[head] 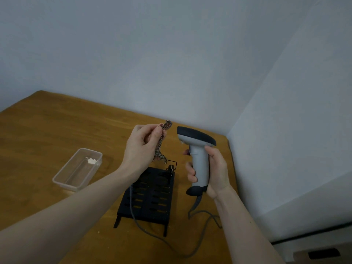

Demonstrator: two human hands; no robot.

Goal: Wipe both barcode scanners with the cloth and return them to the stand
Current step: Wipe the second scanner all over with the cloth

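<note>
Head view: left hand (pixel 142 147) pinching cloth (pixel 162 141), right hand (pixel 211 170) gripping scanner (pixel 198 149) above stand (pixel 150 195), tub (pixel 78 169) nearby.

One barcode scanner (pixel 197 149) is in view, at about four o'clock from centre. One checked cloth (pixel 162 142) shows just left of it, one black slotted stand (pixel 150 197) at six o'clock, one clear plastic tub (pixel 78 168) at eight o'clock, and two grey cables (pixel 133 210).
</note>
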